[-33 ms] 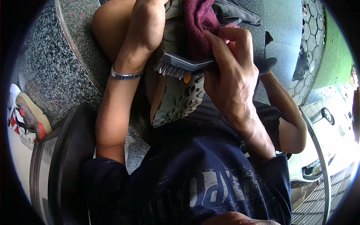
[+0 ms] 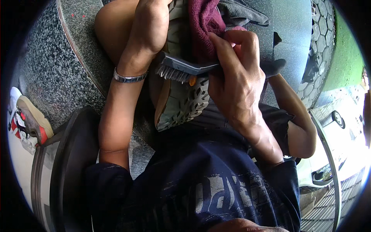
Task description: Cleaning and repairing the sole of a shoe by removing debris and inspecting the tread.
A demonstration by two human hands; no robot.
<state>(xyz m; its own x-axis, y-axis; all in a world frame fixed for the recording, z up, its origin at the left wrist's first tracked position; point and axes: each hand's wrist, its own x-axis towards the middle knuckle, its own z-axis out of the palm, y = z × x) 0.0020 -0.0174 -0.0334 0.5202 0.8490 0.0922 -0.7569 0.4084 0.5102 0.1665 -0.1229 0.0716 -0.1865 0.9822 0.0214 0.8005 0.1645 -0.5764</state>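
A shoe stands sole toward me, its grey-green tread [image 2: 185,104] showing thick lugs and a small orange patch. My right hand [image 2: 241,77] is closed round the black handle of a scrub brush [image 2: 181,67]; the handle's end pokes out past the hand. The grey bristles point down and lie against or just over the sole; I cannot tell which. At the shoe's upper end is my left hand [image 2: 154,13], its fingers cut off by the top edge. A maroon cloth [image 2: 205,27] hangs beside the sole, near my right fingertips.
A dark grey cloth [image 2: 241,13] lies behind the maroon one on a grey speckled surface [image 2: 288,34]. Other shoes [image 2: 33,116] sit at the far left, by a dark curved chair part [image 2: 73,154]. Grass [image 2: 348,54] and a parked vehicle [image 2: 328,121] show at the right.
My right hand and the brush have shifted slightly left along the sole. The left arm and the shoe stay almost where they were.
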